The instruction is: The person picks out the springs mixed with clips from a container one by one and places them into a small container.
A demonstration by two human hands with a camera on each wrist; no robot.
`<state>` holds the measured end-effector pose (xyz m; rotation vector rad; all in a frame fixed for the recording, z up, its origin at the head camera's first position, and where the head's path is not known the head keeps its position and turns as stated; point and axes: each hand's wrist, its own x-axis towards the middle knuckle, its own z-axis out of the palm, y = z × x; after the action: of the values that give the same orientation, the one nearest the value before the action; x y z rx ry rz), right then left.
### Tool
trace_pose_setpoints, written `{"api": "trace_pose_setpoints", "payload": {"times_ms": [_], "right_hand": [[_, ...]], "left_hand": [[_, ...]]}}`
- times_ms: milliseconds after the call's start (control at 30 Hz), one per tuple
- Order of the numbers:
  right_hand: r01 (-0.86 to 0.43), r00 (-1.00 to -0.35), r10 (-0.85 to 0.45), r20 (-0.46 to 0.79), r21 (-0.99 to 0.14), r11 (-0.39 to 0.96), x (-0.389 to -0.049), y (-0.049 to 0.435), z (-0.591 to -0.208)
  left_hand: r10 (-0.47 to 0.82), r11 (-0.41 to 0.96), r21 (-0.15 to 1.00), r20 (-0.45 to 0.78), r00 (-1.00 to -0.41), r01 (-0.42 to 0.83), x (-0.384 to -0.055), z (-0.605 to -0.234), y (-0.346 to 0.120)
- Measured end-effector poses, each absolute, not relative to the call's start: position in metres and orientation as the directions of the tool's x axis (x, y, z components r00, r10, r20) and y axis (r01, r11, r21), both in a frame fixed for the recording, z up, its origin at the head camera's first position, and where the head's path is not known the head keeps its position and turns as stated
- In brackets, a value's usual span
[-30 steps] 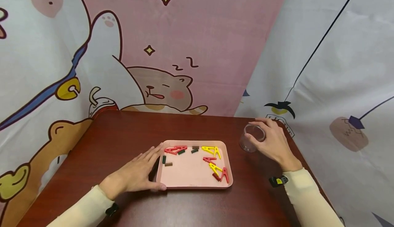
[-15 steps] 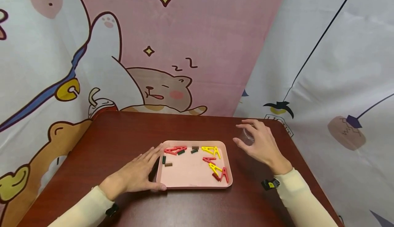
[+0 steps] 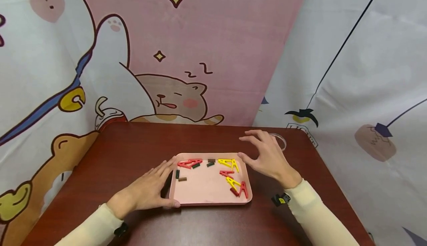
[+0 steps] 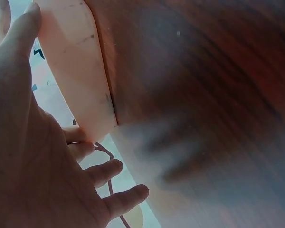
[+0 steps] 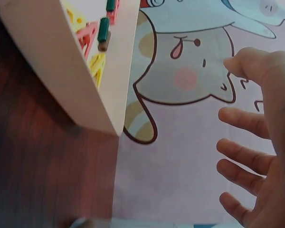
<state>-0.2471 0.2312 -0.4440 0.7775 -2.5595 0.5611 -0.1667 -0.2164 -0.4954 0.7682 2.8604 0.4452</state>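
Observation:
A shallow pink tray (image 3: 207, 190) lies on the table, holding red clips (image 3: 189, 163) and yellow clips (image 3: 233, 164). Small coil springs share it: green (image 3: 196, 166), brown (image 3: 182, 179) and dark red (image 3: 234, 192). My left hand (image 3: 145, 190) rests along the tray's left side, thumb at the front corner, fingers fairly straight. Above the tray's back right corner hovers my right hand (image 3: 268, 158), fingers spread and nothing held. Behind it a clear cup (image 3: 284, 142) shows only part of its rim. In the right wrist view, the tray wall (image 5: 47, 61) stands apart from my fingers.
The dark wooden table (image 3: 146, 138) extends around the tray. Cartoon-printed cloth (image 3: 230, 53) hangs along the table's back and sides. Each wrist carries a small black device, such as the right wrist device (image 3: 281, 199).
My right hand has let go of the clear cup and moved left toward the tray's back right corner. The cup stays at the right. My left hand has not moved.

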Motion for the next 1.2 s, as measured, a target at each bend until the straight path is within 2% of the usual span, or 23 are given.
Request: {"api": "trace_pose_setpoints", "payload": {"times_ms": [400, 1200], "right_hand": [[-0.671, -0.708, -0.527, 0.471, -0.215, 0.709, -0.25, 0.2, -0.445], [-0.715, -0.69, -0.636, 0.347, -0.186, 0.674, -0.252, 0.141, -0.446]], "left_hand": [[0.513, 0.821, 0.322, -0.051, -0.857, 0.472, -0.166, -0.495, -0.216], [0.511, 0.824, 0.314, -0.05, -0.858, 0.472, -0.165, -0.495, -0.217]]}}
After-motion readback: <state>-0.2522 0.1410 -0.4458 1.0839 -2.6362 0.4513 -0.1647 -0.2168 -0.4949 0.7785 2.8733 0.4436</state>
